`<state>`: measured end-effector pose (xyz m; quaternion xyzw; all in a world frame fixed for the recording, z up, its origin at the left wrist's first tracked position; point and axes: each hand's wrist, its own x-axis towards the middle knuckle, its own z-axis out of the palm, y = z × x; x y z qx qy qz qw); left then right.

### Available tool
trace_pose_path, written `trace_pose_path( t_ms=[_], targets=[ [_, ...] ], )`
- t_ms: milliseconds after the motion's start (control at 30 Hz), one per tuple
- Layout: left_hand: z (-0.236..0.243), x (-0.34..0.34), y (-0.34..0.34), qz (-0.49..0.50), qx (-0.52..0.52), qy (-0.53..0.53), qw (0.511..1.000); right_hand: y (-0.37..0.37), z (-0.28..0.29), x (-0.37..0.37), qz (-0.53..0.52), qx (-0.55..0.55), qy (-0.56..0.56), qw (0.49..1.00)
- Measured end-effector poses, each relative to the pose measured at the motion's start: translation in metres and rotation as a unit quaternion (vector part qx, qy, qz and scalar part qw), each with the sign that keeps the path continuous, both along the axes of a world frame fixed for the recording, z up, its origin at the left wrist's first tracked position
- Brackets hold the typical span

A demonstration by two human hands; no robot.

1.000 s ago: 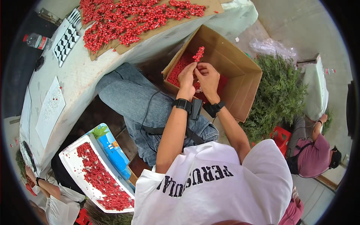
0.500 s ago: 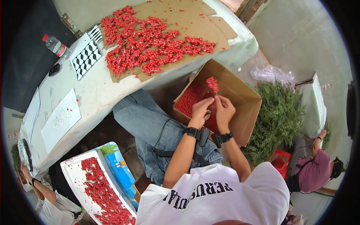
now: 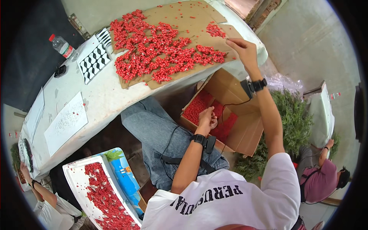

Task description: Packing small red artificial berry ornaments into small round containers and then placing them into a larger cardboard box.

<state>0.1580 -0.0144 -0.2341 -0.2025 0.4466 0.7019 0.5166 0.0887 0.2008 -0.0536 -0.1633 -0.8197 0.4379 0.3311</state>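
My right hand (image 3: 242,46) is stretched out over the far table, its fingertips pinching the stem end of a sprig of red berries (image 3: 215,30). That sprig is at the right of a heap of red berry sprigs (image 3: 153,50) spread on brown cardboard (image 3: 172,15). Over an open cardboard box (image 3: 245,134) in front of me, my left hand (image 3: 207,118) has its fingers closed. A small pale, rounded thing shows at its edge, too blurred to name. Loose red berries (image 3: 195,109) fill the box's left part, with a red patch beside them.
A white foam tray (image 3: 74,172) of red berries stands at the lower left. On the table (image 3: 99,111) are a bottle (image 3: 63,48), a patterned black-and-white sheet (image 3: 94,63) and papers. Green foliage (image 3: 291,119) lies right of the box. Other people are at both sides.
My right hand has gone from beside my left hand up and away to the table, carrying the berry sprig. My left hand stays over the box.
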Motion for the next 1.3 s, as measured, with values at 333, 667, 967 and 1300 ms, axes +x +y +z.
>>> trace_pose_path(
  t_ms=[333,667,967,1300],
  targets=[
    [-0.010,-0.003,0.000,0.014,-0.025,0.007,1.000,0.025,-0.008,-0.037,0.089,0.068,-0.117,0.987],
    [-0.014,-0.004,0.000,0.004,-0.021,0.002,1.000,0.026,-0.005,-0.039,0.124,0.102,-0.102,0.982],
    [-0.007,-0.004,-0.002,-0.006,0.013,0.028,1.000,0.028,-0.009,-0.043,0.127,0.146,-0.110,0.975],
    [-0.006,-0.004,-0.005,-0.011,0.016,0.023,1.000,0.027,-0.009,-0.046,0.156,0.156,-0.094,0.971]
  ],
)
